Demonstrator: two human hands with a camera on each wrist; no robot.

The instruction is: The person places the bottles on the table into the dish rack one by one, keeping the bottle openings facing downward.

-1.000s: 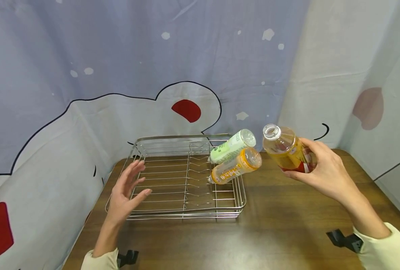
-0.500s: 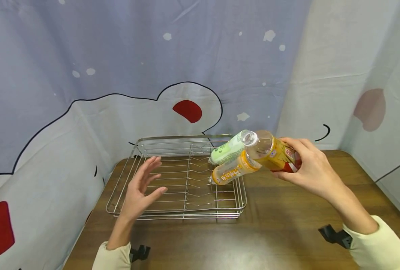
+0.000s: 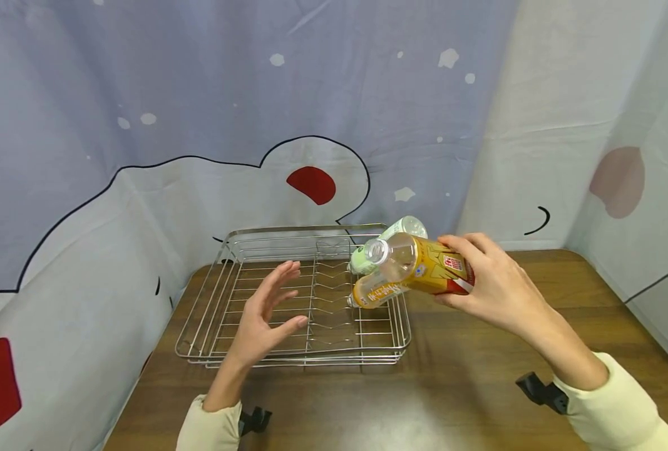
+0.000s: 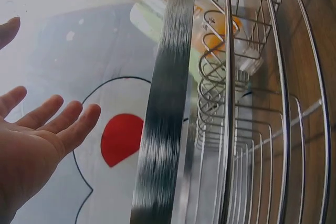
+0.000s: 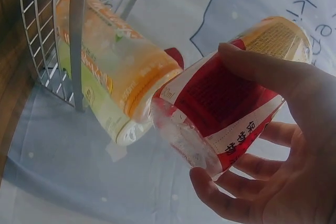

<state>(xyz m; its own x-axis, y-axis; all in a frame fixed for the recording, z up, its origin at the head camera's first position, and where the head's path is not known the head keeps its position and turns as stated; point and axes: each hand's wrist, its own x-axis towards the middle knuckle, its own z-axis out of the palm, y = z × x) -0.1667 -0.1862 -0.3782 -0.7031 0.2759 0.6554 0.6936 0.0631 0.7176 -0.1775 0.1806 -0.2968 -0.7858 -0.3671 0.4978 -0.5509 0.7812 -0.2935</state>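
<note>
My right hand (image 3: 491,288) grips a yellow and red labelled plastic bottle (image 3: 443,266) near its base. The bottle is tilted, its uncapped clear neck pointing left, and it overlaps two other bottles in the head view. One of these is an orange-labelled bottle (image 3: 375,289), the other a green-labelled bottle (image 3: 362,258); both lean neck-down in the right part of a wire dish rack (image 3: 305,360). Over the front left of the rack, my left hand (image 3: 257,329) is held with fingers spread and nothing in it. In the left wrist view the left hand (image 4: 37,140) appears beside the rack's flat metal rim (image 4: 165,108).
The rack stands on a brown wooden table (image 3: 334,407). Behind it hangs a blue and white patterned curtain (image 3: 215,81), close to the rack's rear rim. Wooden surface extends right of the rack, under my right forearm.
My right hand has moved left with the yellow and red bottle, tipping its neck from upward to leftward. The left hand has moved right over the rack. Both leaning bottles stayed put.
</note>
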